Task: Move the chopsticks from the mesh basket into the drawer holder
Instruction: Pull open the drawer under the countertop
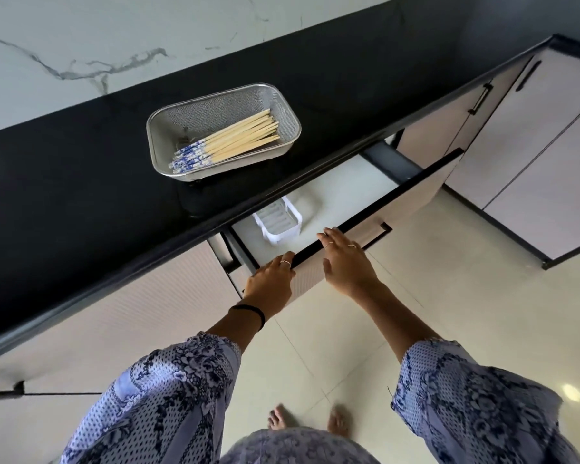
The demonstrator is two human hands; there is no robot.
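We find all the chopsticks unmoved in the mesh basket at centre left, the white holder empty in the open drawer, our left hand hooking its front edge and our right hand resting flat there.

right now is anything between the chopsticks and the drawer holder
No object sits between the chopsticks and the holder. The countertop edge seems to overhang the holder's far end in the partly open drawer.

Pale wooden chopsticks with blue-and-white patterned ends are lying bundled diagonally in the steel mesh basket, patterned ends pointing near-left. The white holder is sitting in the open drawer, toward its left end.
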